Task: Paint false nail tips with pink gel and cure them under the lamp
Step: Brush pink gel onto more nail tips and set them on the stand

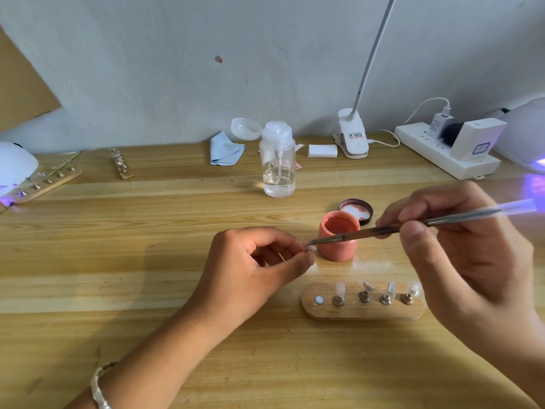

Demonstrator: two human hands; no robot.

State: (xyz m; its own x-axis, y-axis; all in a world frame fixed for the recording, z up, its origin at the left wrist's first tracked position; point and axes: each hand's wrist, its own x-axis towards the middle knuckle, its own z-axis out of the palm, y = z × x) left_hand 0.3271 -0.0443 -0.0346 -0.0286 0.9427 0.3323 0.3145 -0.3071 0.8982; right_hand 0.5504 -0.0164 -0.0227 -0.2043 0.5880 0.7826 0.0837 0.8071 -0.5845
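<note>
My left hand (pixel 253 270) pinches a small false nail tip (pixel 310 248) between thumb and forefinger, just left of the open pink gel jar (pixel 339 236). My right hand (pixel 460 249) grips a thin brush (pixel 383 230) whose bristle end touches the tip. In front of the jar lies a wooden holder (pixel 362 309) with several clear nail tips on metal stands and one bare white spot at its left end. A curing lamp (pixel 525 134) glows violet at the right edge; another lamp (pixel 14 166) sits at the far left.
The jar's lid (pixel 356 209) lies behind the jar. A clear pump bottle (pixel 277 163), blue cloth (pixel 225 150), white pads (pixel 322 150), clip lamp (pixel 352 134) and power strip (pixel 445 152) line the wall. Two more nail holders (pixel 47 183) (pixel 122 165) lie at back left.
</note>
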